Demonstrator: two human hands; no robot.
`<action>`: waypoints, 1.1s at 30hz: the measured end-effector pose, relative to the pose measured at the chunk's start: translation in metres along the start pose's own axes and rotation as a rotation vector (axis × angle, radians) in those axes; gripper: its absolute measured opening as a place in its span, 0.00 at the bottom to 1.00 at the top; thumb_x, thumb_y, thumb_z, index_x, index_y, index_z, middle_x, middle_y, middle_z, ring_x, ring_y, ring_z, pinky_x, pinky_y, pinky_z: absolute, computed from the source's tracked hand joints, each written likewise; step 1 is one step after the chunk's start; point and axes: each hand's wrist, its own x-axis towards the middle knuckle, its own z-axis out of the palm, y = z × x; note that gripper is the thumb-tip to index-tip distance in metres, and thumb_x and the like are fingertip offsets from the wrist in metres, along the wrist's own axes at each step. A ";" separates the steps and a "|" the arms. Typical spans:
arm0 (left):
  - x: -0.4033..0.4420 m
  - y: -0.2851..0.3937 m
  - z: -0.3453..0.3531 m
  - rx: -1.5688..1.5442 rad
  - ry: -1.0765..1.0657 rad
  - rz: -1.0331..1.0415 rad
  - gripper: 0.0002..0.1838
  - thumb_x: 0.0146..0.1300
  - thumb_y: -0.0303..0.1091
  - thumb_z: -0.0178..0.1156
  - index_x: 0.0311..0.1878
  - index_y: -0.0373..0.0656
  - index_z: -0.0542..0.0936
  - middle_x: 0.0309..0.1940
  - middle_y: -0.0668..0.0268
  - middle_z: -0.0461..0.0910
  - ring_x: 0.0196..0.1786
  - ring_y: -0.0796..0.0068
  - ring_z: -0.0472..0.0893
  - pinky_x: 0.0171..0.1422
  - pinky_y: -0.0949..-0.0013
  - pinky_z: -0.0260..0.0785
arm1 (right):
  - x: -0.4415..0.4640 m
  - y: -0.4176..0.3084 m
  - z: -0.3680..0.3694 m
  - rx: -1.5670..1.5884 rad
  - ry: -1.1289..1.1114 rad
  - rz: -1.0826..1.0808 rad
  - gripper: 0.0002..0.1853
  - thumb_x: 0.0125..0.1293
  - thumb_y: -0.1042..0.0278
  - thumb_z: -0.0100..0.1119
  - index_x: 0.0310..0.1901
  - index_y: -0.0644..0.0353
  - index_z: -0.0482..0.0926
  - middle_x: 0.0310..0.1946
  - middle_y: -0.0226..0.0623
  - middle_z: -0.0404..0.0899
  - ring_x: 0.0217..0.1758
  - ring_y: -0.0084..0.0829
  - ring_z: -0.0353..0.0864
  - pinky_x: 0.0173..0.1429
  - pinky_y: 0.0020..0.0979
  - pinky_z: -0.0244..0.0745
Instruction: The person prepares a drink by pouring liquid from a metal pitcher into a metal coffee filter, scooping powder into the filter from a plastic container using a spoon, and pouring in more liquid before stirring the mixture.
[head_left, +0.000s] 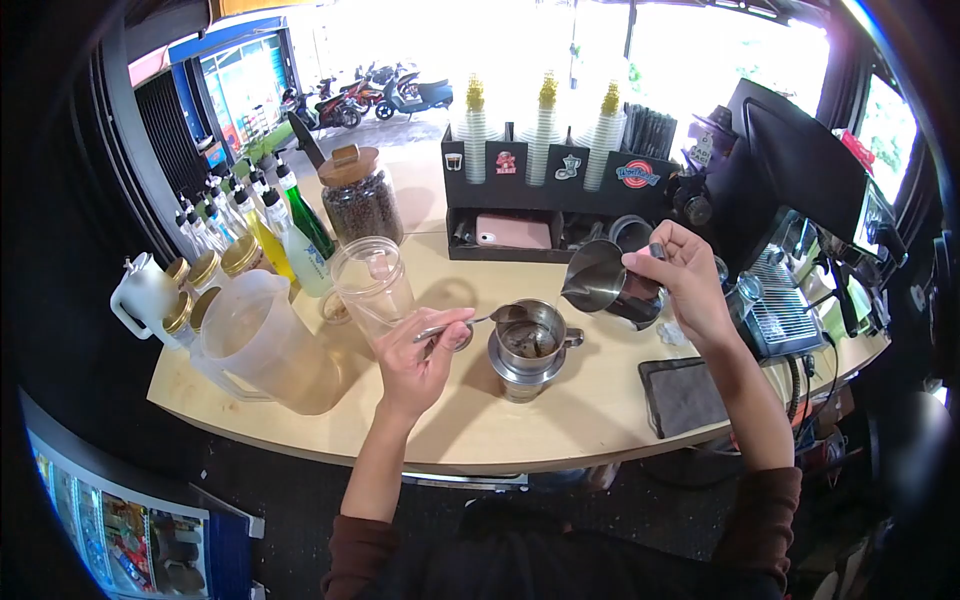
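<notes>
**Holding a metal pitcher and a spoon at a drip filter**

Works at a pale wooden counter. Faces a black rack bearing three stacks of clear cups. Has a frosted plastic jug at the left, then a wooden-lidded jar of coffee beans farther back, and a clear jar just beyond the left hand. Has a dark cloth lying flat at the right, near the front edge. Grasps the pitcher in the right hand, raised and tilted, spout toward the filter but apart from it; cannot tell of any liquid leaving the spout. Has the handled filter upright mid-counter, atop a small glass, with dark contents inside. Pinches the spoon between left thumb and fingers, bowl at the filter's mouth; cannot tell of contact with the rim.
</notes>
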 end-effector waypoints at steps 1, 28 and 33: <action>-0.001 0.000 0.001 0.002 -0.003 0.002 0.07 0.61 0.24 0.63 0.42 0.38 0.85 0.25 0.63 0.82 0.27 0.76 0.81 0.30 0.75 0.71 | -0.001 0.000 0.000 -0.001 0.000 -0.001 0.15 0.57 0.82 0.66 0.27 0.55 0.67 0.24 0.23 0.74 0.25 0.11 0.74 0.26 0.15 0.73; -0.021 0.005 0.021 0.166 -0.005 0.165 0.10 0.55 0.23 0.68 0.41 0.41 0.84 0.29 0.63 0.81 0.30 0.69 0.80 0.32 0.69 0.72 | -0.045 0.199 -0.072 0.505 0.293 0.116 0.13 0.60 0.79 0.57 0.26 0.53 0.64 0.19 0.25 0.64 0.22 0.19 0.63 0.31 0.26 0.64; -0.017 0.007 0.028 0.279 -0.039 0.376 0.11 0.53 0.24 0.69 0.41 0.40 0.84 0.29 0.66 0.80 0.30 0.68 0.79 0.34 0.67 0.72 | -0.051 0.207 -0.078 0.272 0.332 0.156 0.07 0.58 0.78 0.56 0.30 0.56 0.68 0.24 0.25 0.68 0.28 0.21 0.68 0.37 0.26 0.65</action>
